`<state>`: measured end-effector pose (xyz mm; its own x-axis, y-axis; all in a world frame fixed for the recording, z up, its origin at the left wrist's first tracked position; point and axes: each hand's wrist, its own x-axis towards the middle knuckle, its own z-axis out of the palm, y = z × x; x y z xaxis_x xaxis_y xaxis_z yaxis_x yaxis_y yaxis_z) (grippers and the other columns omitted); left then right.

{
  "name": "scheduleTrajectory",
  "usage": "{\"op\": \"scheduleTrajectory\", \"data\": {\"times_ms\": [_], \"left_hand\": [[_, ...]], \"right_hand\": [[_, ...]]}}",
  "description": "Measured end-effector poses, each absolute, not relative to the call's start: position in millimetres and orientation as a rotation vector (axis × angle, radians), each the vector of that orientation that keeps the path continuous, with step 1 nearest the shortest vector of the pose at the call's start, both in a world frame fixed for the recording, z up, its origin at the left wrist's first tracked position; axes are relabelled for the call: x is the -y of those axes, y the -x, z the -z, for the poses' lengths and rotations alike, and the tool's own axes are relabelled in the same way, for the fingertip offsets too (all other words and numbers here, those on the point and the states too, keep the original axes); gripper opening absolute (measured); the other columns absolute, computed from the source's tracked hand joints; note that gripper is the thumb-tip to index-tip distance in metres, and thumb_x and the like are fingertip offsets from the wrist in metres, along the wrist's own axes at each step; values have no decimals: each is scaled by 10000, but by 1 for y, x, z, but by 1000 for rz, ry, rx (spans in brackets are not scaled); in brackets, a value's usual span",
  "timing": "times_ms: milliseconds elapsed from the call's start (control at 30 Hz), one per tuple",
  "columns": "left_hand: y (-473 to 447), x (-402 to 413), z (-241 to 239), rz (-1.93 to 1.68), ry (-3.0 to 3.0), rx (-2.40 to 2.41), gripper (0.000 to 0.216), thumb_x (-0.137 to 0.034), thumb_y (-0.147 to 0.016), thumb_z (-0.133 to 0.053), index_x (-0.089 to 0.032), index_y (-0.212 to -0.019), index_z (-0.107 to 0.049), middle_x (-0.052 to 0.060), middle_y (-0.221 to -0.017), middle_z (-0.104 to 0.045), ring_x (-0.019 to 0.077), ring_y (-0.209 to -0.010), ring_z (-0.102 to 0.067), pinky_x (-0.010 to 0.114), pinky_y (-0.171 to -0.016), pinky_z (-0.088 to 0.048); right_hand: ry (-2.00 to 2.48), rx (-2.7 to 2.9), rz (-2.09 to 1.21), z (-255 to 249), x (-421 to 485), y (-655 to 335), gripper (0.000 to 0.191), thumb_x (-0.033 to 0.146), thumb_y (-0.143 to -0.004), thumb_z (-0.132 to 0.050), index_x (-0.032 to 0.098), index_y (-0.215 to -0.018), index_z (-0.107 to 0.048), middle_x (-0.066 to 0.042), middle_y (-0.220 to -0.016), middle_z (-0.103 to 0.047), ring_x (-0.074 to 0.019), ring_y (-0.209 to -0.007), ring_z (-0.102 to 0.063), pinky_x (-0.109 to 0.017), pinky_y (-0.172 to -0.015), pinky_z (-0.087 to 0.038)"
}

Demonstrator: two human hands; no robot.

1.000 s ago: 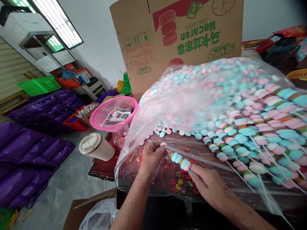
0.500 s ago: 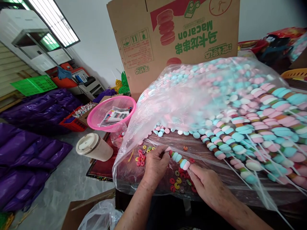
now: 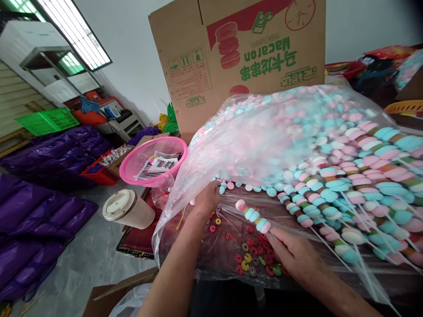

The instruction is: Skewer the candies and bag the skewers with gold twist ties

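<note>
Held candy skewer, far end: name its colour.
Pink; the skewer's far end shows best in the head view.

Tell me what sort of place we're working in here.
Likely a small sweet-making or packing workshop: the right hand holds a candy skewer, many more skewers lie heaped nearby, and a large carton with upside-down "Macaron" lettering stands behind them.
</note>
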<state>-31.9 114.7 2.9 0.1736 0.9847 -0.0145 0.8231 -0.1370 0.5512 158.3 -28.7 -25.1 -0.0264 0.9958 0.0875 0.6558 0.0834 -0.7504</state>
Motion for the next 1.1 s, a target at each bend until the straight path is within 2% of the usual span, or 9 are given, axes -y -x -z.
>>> {"op": "scheduleTrajectory", "data": {"times_ms": [67, 167, 267, 400, 533, 733, 1000, 1100], "left_hand": [[25, -128, 5, -389, -2098, -1702, 348, -88, -750, -528, -234, -1042, -647, 80, -1105, -627, 248, -1041, -562, 343, -902, -412], [20, -132, 14, -361, -2104, -1690, 359, -57, -718, -525, -213, -1022, -635, 103, -1142, -603, 259, -1043, -560, 364, -905, -407], [23, -120, 14, -382, -2096, -1686, 290, -91, -740, -516, -190, -991, -622, 95, -1034, -639, 251, -997, -569, 376, -887, -418], [27, -88, 6, -670, -1809, -1445, 229, -199, -804, -500, -156, -997, -616, 39, -851, -661, 171, -804, -605, 289, -748, -482], [23, -52, 5, -934, -1327, -1189, 182, -270, -757, -601, -148, -869, -676, 11, -765, -652, 129, -704, -593, 247, -683, -499], [20, -28, 13, -1071, -1186, -1160, 281, -346, -776, -617, -192, -1000, -687, 23, -900, -683, 145, -777, -626, 277, -742, -533], [27, -18, 19, -1188, -1520, -1212, 266, -322, -795, -615, -180, -1013, -671, 68, -936, -688, 194, -867, -623, 313, -799, -508], [29, -15, 22, -1164, -1588, -1198, 243, -303, -810, -586, -187, -1007, -669, 59, -894, -686, 184, -813, -626, 310, -768, -511]], "right_hand": [[1622, 1763, -767, 24, 31, -158, 394, 399, -899, -303, 214, -595, -472, -2, -521, -546, -150, -491, -484, -251, -480, -353], [1607, 1748, -810, 24, 33, -158, 393, 403, -911, -294, 210, -665, -532, -13, -584, -591, -160, -549, -518, -255, -533, -392], [1596, 1757, -839, 25, 35, -160, 374, 384, -918, -295, 209, -754, -582, -17, -630, -625, -162, -575, -540, -258, -559, -397], [1627, 1801, -789, 26, 36, -158, 386, 361, -918, -283, 207, -685, -550, -16, -580, -599, -154, -523, -503, -263, -515, -340], [1649, 1820, -774, 24, 38, -152, 370, 349, -920, -287, 212, -650, -499, -5, -560, -579, -144, -511, -499, -259, -501, -310], [1642, 1831, -718, 23, 44, -149, 366, 336, -926, -289, 213, -665, -514, -7, -558, -587, -147, -507, -512, -268, -504, -298], [1702, 1945, -687, 16, 55, -148, 362, 309, -921, -263, 201, -747, -561, -32, -583, -609, -163, -507, -525, -279, -517, -293], [1684, 1958, -676, 16, 57, -146, 365, 304, -917, -256, 202, -717, -545, -40, -595, -616, -165, -517, -530, -278, -515, -291]]}}
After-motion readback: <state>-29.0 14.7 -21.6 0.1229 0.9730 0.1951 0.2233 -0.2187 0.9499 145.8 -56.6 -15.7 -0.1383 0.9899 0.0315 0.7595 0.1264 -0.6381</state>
